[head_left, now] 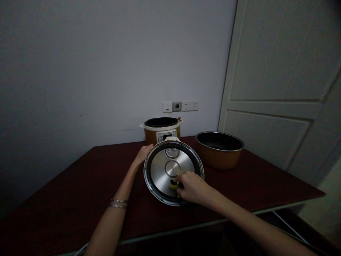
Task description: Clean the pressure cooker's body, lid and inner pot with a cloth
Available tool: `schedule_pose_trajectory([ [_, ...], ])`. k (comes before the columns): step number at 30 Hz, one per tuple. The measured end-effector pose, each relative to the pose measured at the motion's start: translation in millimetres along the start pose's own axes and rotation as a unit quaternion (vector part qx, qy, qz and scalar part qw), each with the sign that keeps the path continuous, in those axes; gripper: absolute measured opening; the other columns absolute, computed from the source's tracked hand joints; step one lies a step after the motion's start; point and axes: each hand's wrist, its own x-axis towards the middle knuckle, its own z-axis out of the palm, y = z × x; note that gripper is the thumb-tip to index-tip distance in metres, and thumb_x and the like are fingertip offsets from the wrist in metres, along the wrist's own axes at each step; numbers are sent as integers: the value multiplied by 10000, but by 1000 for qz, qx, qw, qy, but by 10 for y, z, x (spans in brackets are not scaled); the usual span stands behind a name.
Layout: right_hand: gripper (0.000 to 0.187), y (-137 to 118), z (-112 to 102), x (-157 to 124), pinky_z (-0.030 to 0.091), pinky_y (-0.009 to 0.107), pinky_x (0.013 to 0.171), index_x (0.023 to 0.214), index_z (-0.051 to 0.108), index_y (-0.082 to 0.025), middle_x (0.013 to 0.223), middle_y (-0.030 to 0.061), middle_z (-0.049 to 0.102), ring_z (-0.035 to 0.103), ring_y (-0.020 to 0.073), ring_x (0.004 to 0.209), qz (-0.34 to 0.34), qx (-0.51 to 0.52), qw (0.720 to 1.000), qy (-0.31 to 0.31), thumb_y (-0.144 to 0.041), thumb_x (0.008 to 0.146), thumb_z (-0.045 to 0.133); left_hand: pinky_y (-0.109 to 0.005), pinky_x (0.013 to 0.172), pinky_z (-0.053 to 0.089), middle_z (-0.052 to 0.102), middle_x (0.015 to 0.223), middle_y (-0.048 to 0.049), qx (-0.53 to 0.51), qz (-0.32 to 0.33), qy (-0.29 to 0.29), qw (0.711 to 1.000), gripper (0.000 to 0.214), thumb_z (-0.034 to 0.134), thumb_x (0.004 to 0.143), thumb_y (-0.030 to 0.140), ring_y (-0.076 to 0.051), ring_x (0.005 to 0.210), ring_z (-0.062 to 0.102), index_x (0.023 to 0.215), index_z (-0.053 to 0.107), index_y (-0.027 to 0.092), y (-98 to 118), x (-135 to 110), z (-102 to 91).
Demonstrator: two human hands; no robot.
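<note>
"Where's the right hand [193, 186]?"
"At the lid [160, 172], gripping a yellow sponge [173, 186] against its lower inside face."
"And the lid itself?"
"Tilted up over the table [80, 185]; the left hand [144, 153] grasps its upper left edge, fingers partly hidden."
"Beyond it?"
"The pot [221, 159], right of the lid; the cooker [150, 135], behind the lid; then wall sockets [190, 106], farther back."

The right hand [192, 186] is partly hiding a yellow-and-black sponge [173, 185]; the cooker lid [160, 168] is screening the electric cooker's [150, 135] lower front; panel lettering [168, 134] is blurring.
</note>
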Motion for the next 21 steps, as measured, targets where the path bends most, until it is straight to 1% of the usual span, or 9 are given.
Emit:
schedule_pose_trajectory([
  [2,216,148,-40,187,465,281,746,919,698,-163,879,95,708,650,216,841,-32,52,996,71,-178,754,559,-247,540,332,498,522,23,-5,2,0,1000,503,479,734,611,-123,531,419,601,566,133,-34,3,-2],
  [4,323,353,-32,429,437,311,867,1056,655,-158,1006,91,689,606,211,972,-79,82,980,163,-103,758,541,-249,545,335,490,519,26,-10,1,-2,1000,503,480,734,612,-121,528,414,602,561,134,-70,16,-5],
  [5,369,459,-5,554,425,329,904,1104,630,-143,1062,103,672,584,211,1018,-92,92,971,198,-75,753,538,-249,546,335,483,515,29,-11,0,-2,1000,504,480,733,614,-118,523,409,599,557,135,-87,24,-8],
  [7,424,639,89,767,410,357,949,1134,612,-137,1118,113,650,560,209,1071,-120,105,962,221,-27,734,527,-250,546,333,466,505,36,-12,0,-1,1000,508,479,729,620,-114,513,398,587,549,138,-115,37,-13],
  [9,477,736,211,893,397,384,980,1153,604,-141,1177,122,623,531,215,1134,-144,116,959,214,6,707,520,-249,536,326,453,494,40,-6,0,3,1000,513,477,723,628,-112,505,390,570,539,142,-130,42,-17],
  [12,527,700,376,879,389,404,996,1162,606,-140,1220,130,601,509,221,1168,-173,124,958,190,34,675,507,-249,521,313,445,482,38,8,3,15,1000,519,476,709,638,-112,498,384,541,519,149,-122,34,-19],
  [15,553,527,466,682,394,383,992,1159,612,-126,1215,119,607,502,220,1155,-209,118,958,159,48,647,493,-248,517,313,463,490,29,7,5,15,1000,525,476,705,642,-113,503,390,550,532,144,-78,19,-16],
  [18,554,371,483,444,415,324,964,1122,633,-140,1186,74,630,510,194,1110,-247,128,955,98,62,632,469,-246,512,317,484,499,22,4,1,-1,1000,536,474,705,650,-115,508,400,564,549,138,-24,7,-12],
  [21,577,355,451,322,422,291,945,1126,631,-163,1188,45,631,506,174,1097,-267,128,954,47,74,631,454,-249,514,320,482,494,24,3,-2,-5,1000,536,474,700,651,-116,504,402,564,550,138,1,1,-10],
])
